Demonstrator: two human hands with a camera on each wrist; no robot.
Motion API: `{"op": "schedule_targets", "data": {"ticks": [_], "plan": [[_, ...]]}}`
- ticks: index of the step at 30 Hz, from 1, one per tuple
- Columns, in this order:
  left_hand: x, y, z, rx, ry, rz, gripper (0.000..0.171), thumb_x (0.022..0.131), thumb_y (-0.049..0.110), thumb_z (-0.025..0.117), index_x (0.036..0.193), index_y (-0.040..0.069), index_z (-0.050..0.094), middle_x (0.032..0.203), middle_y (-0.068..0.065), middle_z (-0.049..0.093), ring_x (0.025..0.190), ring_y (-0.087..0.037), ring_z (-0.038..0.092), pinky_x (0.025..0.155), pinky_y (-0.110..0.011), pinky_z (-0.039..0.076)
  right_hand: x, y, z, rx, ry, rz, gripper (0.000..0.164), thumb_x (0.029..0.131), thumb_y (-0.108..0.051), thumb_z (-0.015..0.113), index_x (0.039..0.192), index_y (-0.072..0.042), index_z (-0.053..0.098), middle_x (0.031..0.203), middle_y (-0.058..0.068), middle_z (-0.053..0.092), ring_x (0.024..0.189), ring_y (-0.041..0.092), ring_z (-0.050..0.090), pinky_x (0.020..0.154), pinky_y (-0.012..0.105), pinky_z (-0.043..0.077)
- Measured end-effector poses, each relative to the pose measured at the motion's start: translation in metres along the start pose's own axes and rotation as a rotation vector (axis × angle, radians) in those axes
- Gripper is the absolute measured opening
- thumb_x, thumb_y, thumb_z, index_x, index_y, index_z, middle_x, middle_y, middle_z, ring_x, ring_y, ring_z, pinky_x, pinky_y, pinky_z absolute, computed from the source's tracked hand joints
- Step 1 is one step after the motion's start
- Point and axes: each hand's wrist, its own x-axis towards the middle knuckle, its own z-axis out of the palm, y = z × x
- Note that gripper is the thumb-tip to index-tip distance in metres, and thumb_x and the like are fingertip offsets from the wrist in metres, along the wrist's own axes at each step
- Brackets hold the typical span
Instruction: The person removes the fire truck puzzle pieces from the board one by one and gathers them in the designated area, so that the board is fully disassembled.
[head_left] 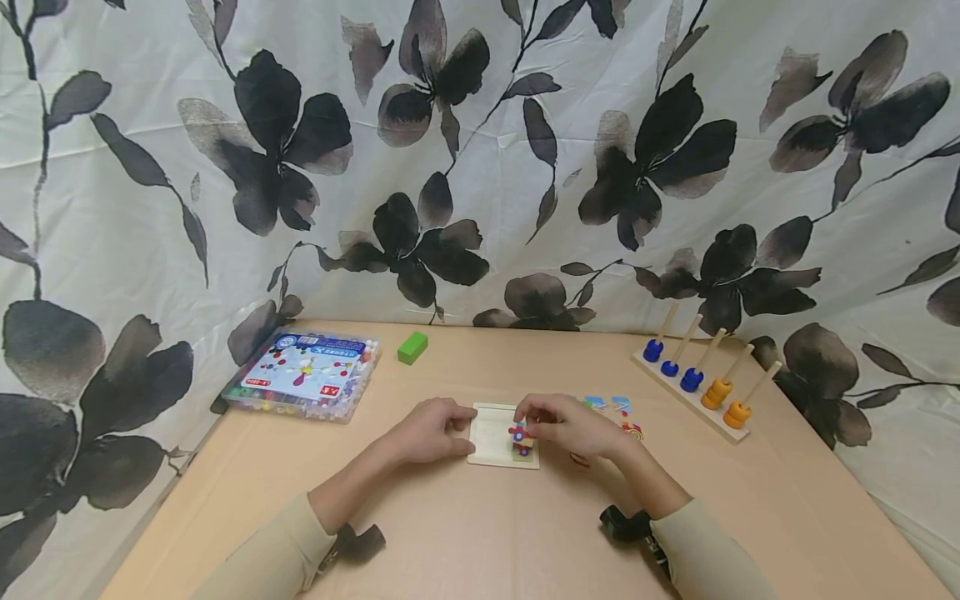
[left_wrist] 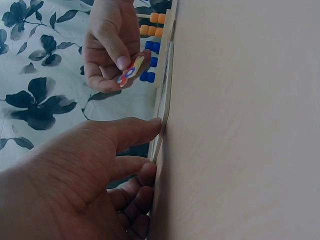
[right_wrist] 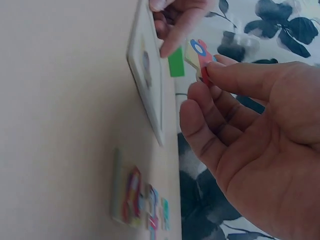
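A small pale wooden puzzle board (head_left: 491,437) lies on the table between the two hands. My left hand (head_left: 433,432) holds its left edge with thumb and fingertips; in the left wrist view the board (left_wrist: 165,107) shows nearly edge-on. Above the board's right part, my right hand (head_left: 573,423) pinches a wooden puzzle piece (right_wrist: 200,52), red with a blue ring and a pale, uncoloured edge. Below that held piece, another coloured piece (head_left: 522,452) sits at the board's right side. The right-hand fingers partly hide both the held piece and the board.
More coloured puzzle pieces (head_left: 621,406) lie right of the board, partly behind the right hand. A bead abacus (head_left: 693,379) stands at the back right. At the back left are a clear box of beads (head_left: 300,375) and a green block (head_left: 412,347). A floral cloth (head_left: 525,208) hangs behind.
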Motion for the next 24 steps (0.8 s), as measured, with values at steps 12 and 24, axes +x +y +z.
{"op": "schedule_targets", "data": {"ticks": [12,24], "plan": [[0.0,0.0,0.001,0.002,0.005,0.003,0.057,0.085,0.025,0.084,0.135,0.004,0.069,0.097,0.002,0.065,0.088,-0.014,0.053,0.083,-0.032,0.046,-0.015,0.005,-0.026,-0.044,0.013,-0.012,0.013,0.102,-0.01,0.065,0.112,-0.015,0.071,0.091,0.006,0.062,0.071,0.02,0.054,0.06,0.025,0.046],[0.0,-0.001,0.001,0.01,-0.001,0.001,0.058,0.086,0.026,0.084,0.136,0.004,0.068,0.096,0.002,0.064,0.088,-0.014,0.053,0.083,-0.031,0.045,-0.03,0.014,-0.045,-0.06,-0.034,0.045,0.013,0.101,-0.006,0.063,0.111,-0.012,0.071,0.088,0.006,0.066,0.075,0.027,0.061,0.063,0.031,0.053]]}}
